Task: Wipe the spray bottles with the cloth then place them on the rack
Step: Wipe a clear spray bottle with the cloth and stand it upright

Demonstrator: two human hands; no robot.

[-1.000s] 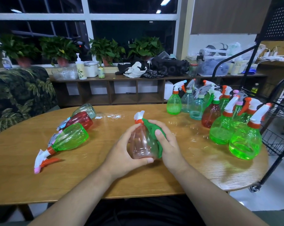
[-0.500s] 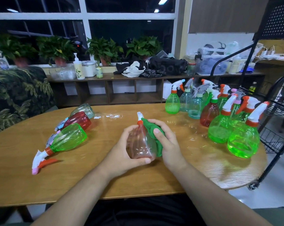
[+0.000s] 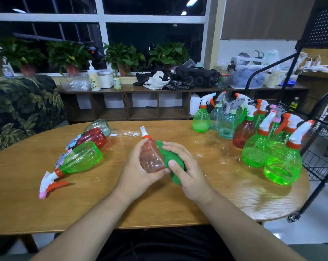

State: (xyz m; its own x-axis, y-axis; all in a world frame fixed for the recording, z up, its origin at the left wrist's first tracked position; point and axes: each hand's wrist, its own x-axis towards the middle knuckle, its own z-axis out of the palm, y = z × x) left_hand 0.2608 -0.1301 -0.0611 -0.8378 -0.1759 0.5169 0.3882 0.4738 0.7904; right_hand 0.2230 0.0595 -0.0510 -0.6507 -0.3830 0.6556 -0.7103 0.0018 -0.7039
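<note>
My left hand [image 3: 138, 172] grips a pale pink spray bottle [image 3: 151, 157] above the middle of the wooden table [image 3: 121, 208], its white nozzle pointing away from me. My right hand [image 3: 185, 168] holds a green cloth [image 3: 170, 161] pressed against the bottle's right side. Three bottles lie on their sides at the left: a green one [image 3: 80, 159], a red one [image 3: 92, 138] and a clear one [image 3: 99, 126]. Several upright bottles [image 3: 253, 132] stand in a cluster at the right.
A black wire rack [image 3: 321, 147] stands just past the table's right edge. A patterned sofa [image 3: 22, 110] sits at the left. A low shelf [image 3: 140, 102] with plants, bags and containers runs along the window behind.
The bottle has turned in my left hand, so its nozzle shows more. My right hand has slid the cloth down along the bottle's right side.
</note>
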